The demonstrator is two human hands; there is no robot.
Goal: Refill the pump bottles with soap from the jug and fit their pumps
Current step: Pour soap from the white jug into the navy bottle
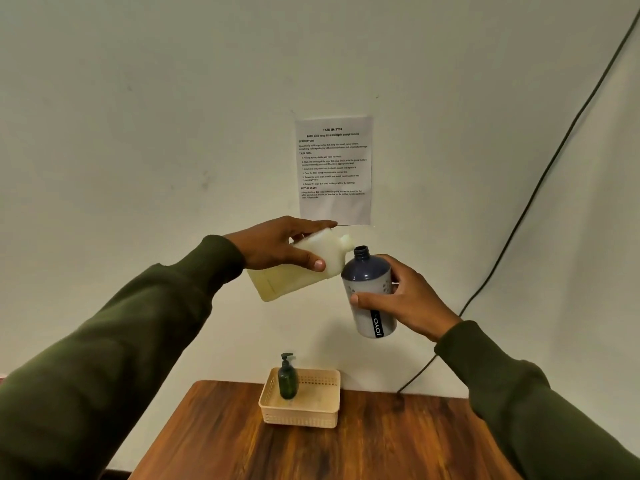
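Nearest the camera, two dark green sleeves reach forward and up over a wooden table. The left hand is wrapped around the upper part of a translucent jug, thumb pressed on its near face and the fingers over its top edge; the jug is held in the air, tilted with its spout toward the right, and pale yellow soap fills its lower part. The right hand grips a dark blue bottle around its middle, thumb on the near side and the fingers curled behind it; the bottle bears a vertical label reading JOYO, leans slightly left, and its threaded neck is open with no pump on it. The jug's spout sits just beside and slightly above the bottle's neck, and the jug body touches the bottle's shoulder; whether soap is flowing cannot be told. Both containers are well above the table. Farther off, at the table's far edge, a beige perforated basket holds one upright dark green pump bottle with its pump fitted, standing in the basket's left part. Beyond, a printed sheet hangs on the pale wall, partly covered at its lower left corner by the left hand, and a dark cable runs diagonally down the wall at right.
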